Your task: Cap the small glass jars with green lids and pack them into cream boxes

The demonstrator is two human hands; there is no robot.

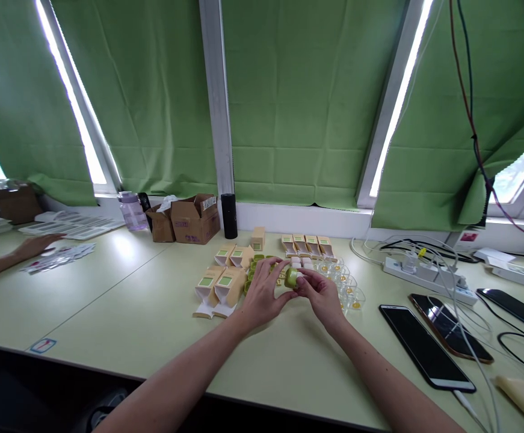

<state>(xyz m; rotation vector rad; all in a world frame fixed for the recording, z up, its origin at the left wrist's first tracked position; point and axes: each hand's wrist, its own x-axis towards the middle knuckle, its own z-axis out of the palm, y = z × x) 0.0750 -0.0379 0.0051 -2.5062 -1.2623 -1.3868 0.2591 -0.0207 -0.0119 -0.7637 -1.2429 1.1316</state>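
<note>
My left hand and my right hand meet over the pale green table. Together they pinch a small green jar with a white base, fingers closed round it. Just behind the hands lie several green lids and small white jars. To the left are several tan cartons with green labels, lying open. A row of clear cups with yellow centres sits to the right of the hands.
Another person's hand rests at far left near papers. Cardboard boxes, a black cylinder and a purple bottle stand by the window. Two phones, a power strip and cables lie right.
</note>
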